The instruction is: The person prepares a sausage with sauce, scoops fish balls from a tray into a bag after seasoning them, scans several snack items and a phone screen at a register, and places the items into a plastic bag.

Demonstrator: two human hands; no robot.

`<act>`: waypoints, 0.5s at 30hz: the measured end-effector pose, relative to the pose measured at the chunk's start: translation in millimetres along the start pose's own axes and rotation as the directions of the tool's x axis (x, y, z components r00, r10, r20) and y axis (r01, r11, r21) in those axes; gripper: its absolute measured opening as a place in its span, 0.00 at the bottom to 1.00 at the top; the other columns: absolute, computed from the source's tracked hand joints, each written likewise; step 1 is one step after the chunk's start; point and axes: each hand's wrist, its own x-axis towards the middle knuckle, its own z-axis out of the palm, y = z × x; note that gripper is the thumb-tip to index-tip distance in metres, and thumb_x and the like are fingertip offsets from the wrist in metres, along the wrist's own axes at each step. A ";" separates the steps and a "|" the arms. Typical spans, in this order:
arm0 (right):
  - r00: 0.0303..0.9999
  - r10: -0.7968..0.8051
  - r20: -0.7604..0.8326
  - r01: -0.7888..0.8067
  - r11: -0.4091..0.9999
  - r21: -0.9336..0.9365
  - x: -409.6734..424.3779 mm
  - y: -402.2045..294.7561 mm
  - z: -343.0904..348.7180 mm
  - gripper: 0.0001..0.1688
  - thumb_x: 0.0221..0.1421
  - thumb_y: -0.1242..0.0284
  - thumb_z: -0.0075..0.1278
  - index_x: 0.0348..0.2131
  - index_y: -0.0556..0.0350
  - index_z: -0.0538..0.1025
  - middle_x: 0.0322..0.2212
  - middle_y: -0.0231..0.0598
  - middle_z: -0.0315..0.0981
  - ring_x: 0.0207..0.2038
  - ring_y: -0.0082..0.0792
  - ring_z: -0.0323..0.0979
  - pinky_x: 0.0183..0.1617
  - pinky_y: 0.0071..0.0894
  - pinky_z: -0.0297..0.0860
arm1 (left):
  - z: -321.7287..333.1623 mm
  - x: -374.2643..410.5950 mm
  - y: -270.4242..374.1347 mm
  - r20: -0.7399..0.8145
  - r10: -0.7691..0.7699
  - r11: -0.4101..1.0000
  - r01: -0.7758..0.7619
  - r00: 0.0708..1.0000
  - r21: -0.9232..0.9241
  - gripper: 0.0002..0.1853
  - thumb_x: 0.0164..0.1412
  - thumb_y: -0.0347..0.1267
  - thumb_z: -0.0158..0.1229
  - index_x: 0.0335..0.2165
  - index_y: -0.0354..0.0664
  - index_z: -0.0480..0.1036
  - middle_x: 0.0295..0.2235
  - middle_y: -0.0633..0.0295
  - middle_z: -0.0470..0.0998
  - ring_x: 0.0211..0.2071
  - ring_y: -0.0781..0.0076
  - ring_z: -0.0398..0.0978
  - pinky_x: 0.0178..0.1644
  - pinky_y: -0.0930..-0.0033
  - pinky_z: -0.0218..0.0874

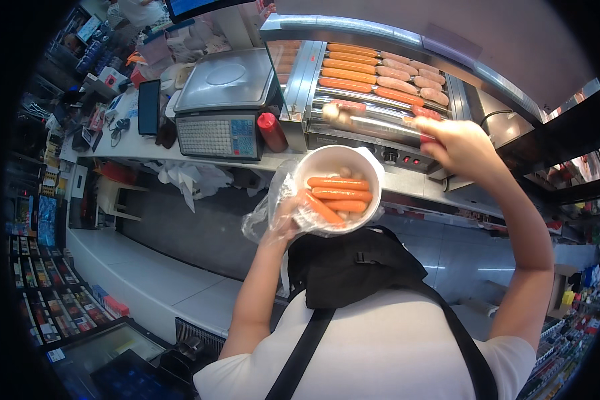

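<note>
My left hand, with a clear plastic bag around it, holds a white bowl in front of my body. Several orange-red sausages lie in the bowl, with small pale round pieces beside them. Over the front of the roller grill, my right hand grips a blurred utensil, probably tongs, that points left. At its far end is something pale and blurred. Rows of orange sausages and pale sausages rest on the rollers behind.
A red squeeze bottle stands left of the grill, beside a metal-topped scale. Overhead runs the grill's curved glass guard with a metal edge. A dark tablet lies farther left on the counter. Plastic bags hang below it.
</note>
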 end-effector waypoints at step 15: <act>0.966 -0.015 0.256 0.008 1.000 0.030 -1.6 -16.6 -34.9 0.22 0.50 0.65 0.57 0.46 0.47 0.77 0.24 0.36 0.76 0.27 0.35 0.76 0.32 0.33 0.70 | 21.4 21.0 -12.0 0.088 0.428 0.782 -0.417 0.900 0.462 0.31 0.55 0.26 0.49 0.58 0.34 0.57 0.56 0.46 0.63 0.58 0.57 0.62 0.61 0.59 0.55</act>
